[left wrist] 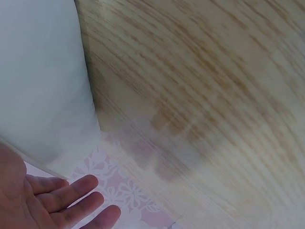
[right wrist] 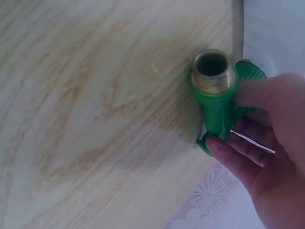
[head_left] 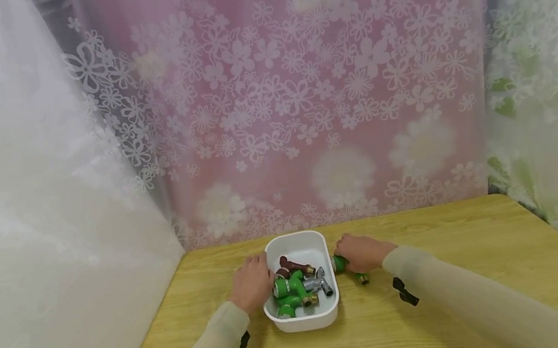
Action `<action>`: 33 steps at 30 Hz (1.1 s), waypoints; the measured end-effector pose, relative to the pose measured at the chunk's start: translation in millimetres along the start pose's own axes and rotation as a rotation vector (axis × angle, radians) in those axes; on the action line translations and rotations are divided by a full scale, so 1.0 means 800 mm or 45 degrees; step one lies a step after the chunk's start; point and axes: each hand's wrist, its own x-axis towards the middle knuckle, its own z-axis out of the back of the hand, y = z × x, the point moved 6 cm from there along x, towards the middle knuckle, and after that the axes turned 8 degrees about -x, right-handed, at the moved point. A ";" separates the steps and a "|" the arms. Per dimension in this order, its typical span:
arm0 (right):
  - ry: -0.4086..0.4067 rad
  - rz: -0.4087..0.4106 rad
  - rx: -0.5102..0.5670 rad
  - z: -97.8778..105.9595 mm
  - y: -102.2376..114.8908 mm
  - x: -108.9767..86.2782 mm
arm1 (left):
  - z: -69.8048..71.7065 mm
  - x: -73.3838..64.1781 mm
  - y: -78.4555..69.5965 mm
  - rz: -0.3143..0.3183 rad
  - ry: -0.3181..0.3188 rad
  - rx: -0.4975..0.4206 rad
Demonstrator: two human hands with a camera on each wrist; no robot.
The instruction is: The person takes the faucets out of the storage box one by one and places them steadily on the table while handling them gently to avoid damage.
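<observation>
My right hand [head_left: 362, 252] holds a green tap [right wrist: 218, 109] with a brass threaded end, just outside the right wall of a white plastic basin [head_left: 303, 324]. In the right wrist view, thumb and fingers are bent around the tap's green body, its threaded mouth facing the camera. My left hand [head_left: 252, 283] rests at the basin's left rim. Its fingers [left wrist: 71, 198] look loosely extended in the left wrist view, near the rim; the thumb is hidden. Inside the basin lie green taps [head_left: 292, 287], a dark red tap [head_left: 297, 265] and a chrome tap [head_left: 325, 284].
The basin stands on a yellow wood-grain table [head_left: 455, 269]. Behind it hangs a pink flowered curtain [head_left: 313, 107]. A white sheet [head_left: 54, 194] closes off the left side, and a pale flowered curtain [head_left: 545, 109] hangs at the right.
</observation>
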 end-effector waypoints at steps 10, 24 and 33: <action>-0.016 0.007 0.012 -0.004 -0.001 0.001 | 0.000 0.001 -0.002 0.022 0.023 -0.008; -0.004 -0.007 0.020 0.008 -0.002 -0.007 | 0.005 0.003 0.001 0.058 0.069 -0.075; -0.044 -0.017 0.008 0.036 -0.001 -0.013 | 0.002 0.001 0.007 0.050 0.046 -0.065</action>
